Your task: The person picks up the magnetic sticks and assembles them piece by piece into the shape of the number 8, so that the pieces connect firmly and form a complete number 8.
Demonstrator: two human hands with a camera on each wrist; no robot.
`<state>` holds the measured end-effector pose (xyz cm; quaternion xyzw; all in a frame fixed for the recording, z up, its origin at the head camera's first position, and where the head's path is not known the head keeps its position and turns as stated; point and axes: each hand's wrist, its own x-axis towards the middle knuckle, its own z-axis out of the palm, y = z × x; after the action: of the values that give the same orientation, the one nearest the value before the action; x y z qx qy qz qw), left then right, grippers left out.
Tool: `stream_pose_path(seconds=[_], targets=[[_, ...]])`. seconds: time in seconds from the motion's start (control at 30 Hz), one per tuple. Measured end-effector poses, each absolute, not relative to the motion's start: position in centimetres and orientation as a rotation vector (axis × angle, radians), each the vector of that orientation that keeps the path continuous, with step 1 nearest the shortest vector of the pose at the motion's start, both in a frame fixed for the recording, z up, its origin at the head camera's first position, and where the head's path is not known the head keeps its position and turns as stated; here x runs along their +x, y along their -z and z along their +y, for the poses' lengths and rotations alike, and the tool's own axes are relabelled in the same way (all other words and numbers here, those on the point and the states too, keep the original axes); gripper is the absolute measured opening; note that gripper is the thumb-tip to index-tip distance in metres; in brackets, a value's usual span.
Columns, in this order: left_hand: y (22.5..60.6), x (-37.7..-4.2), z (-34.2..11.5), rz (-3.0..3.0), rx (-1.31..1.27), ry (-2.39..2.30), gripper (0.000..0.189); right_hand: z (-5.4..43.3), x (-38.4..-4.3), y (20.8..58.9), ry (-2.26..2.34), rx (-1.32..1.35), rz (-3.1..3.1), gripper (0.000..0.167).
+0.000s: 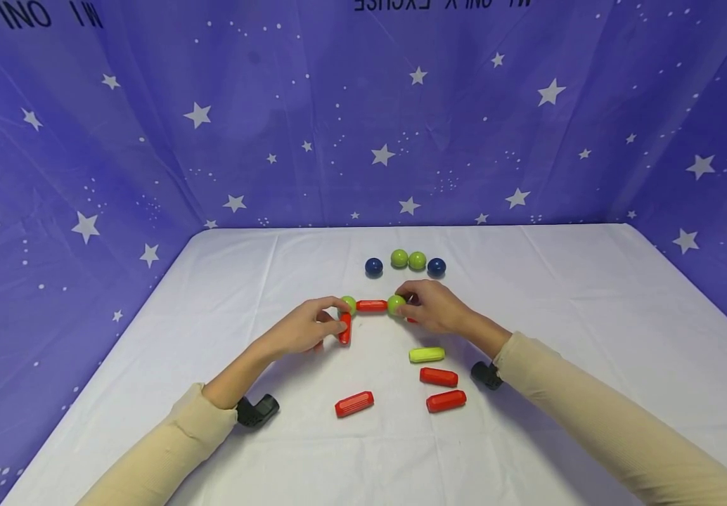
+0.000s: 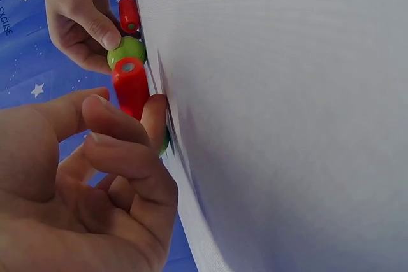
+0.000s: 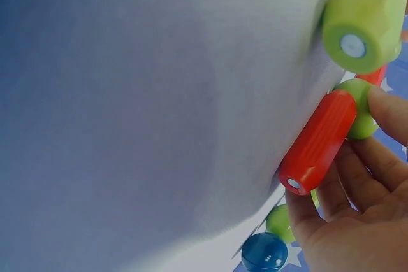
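Observation:
My left hand [image 1: 305,326] is at the left end of a short row, its index fingertip on a green ball [image 1: 350,303] and its thumb against a red magnetic stick [image 1: 346,334] that points towards me. Curled fingers surround this stick [image 2: 131,93] in the left wrist view. A second red stick [image 1: 372,306] links that ball to another green ball [image 1: 395,305]. Thumb and fingers of my right hand [image 1: 434,306] pinch this second ball. In the right wrist view, one more red stick [image 3: 319,141] lies against the pinched ball [image 3: 362,109], close to the fingers.
Behind the row sit two green balls [image 1: 408,260] between two blue balls [image 1: 373,267]. Nearer me lie a yellow-green stick [image 1: 427,355], two red sticks [image 1: 439,377] at right and a single red stick [image 1: 354,404]. A starry blue cloth [image 1: 338,126] hangs behind the white table [image 1: 243,295].

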<state>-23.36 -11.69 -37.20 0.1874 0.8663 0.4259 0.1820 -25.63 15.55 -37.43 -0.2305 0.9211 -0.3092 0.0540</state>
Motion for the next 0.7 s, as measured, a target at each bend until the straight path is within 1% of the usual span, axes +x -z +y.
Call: stream_pose_path(seconds=[0.6,0.7], targets=[[36.71,-23.58,-11.37,2.596,0.525,-1.217,0.021,15.56,-25.55,37.40,0.940,-0.693,2.802,0.028],[36.43,-23.96,-11.01,2.632,0.532,-1.261,0.022,15.56,-25.59,37.48,0.935,-0.689,2.806,0.028]])
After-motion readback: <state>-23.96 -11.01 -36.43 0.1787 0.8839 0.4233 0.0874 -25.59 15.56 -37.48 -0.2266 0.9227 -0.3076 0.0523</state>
